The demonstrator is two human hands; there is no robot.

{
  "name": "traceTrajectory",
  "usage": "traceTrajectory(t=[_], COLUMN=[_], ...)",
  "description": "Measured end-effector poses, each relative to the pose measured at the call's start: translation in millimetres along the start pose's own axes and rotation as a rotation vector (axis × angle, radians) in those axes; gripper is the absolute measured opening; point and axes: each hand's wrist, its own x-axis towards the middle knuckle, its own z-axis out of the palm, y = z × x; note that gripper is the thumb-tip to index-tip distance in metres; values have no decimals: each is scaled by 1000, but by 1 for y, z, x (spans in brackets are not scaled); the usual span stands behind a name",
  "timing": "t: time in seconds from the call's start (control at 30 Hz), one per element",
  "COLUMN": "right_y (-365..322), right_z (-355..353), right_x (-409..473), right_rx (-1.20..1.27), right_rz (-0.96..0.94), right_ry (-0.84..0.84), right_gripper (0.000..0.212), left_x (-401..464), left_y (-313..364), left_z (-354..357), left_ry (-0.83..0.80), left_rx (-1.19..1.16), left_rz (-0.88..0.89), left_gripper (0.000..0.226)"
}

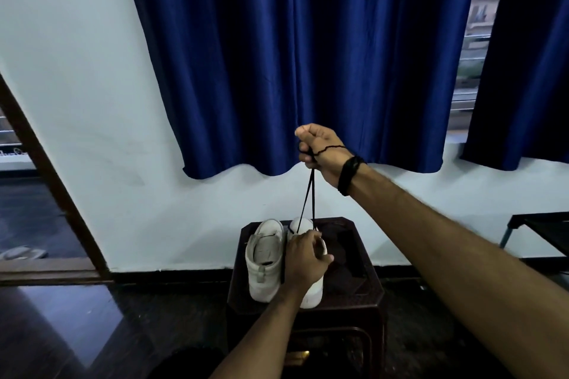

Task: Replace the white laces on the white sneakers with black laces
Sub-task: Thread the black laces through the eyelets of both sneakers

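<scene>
1. Black lace [308, 194]: two thin strands run taut from the toe end of the right-hand sneaker [311, 286] up to the raised right hand. Judged light, limp and soft; it keeps a line only under tension and would likely slip through a loose grasp. Best taken near the ends, both strands together.
2. Sneakers: the pair stands side by side, touching, on a dark stool [363, 286], heels toward the camera. The left-hand sneaker [264, 261] shows an open throat with no lace visible. Judged light with a fairly stiff sole; likely to lift or tip under an upward pull unless held down.
3. Right hand [320, 151]: raised well above the stool, fingers curled into a fist around both strands, with slack looped across its back.
4. Left hand [304, 258]: rests on top of the right-hand sneaker, fingers bent over the upper, pressing it down. Whether they pinch the lace cannot be told; the eyelets are hidden.
5. Surroundings: blue curtain [292, 55] and pale wall behind; a dark band on the right wrist.
</scene>
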Motion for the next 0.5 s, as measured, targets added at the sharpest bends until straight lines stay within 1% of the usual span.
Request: traceTrajectory(t=[0.07,0.1,0.17,0.2,0.23,0.3,0.33,0.37,0.43,0.5], right_y=[-2,0,12,24,37,72,92,112,148,175], right_z=[-3,-5,-9,-12,-15,-24,-28,-32,-33,-27], right_x=[0,0,0,0,-1,-4,-5,-5,-11,-21], right_rx=[-25,-73,-147,-141,-119,-133,-172,-234,-386,-493], right_rz=[-33,-42,-35,-18,10,85,118,158,272,391], right_ry=[12,30,63,81,102,186,261,342,433,421], right_gripper=[19,19,20,20,21,21,20,16,13,17], left_x=[-1,0,10,18,27,47,58,68,87,101], left_y=[6,10,13,14,15,13,10,7,7,7], left_z=[0,-1,-5,-10,-17,-30,-35,-38,-41,-38], left_ry=[37,89,242,284,270,124,46,-16,-134,-230], left_rx=[-63,-87,-118,-123,-135,-136,-111,-69,30,114], left_rz=[-20,-43,-130,-184,-257,-467,-549,-591,-592,-587], left_gripper=[41,39,33,31,30,35,39,41,43,47])
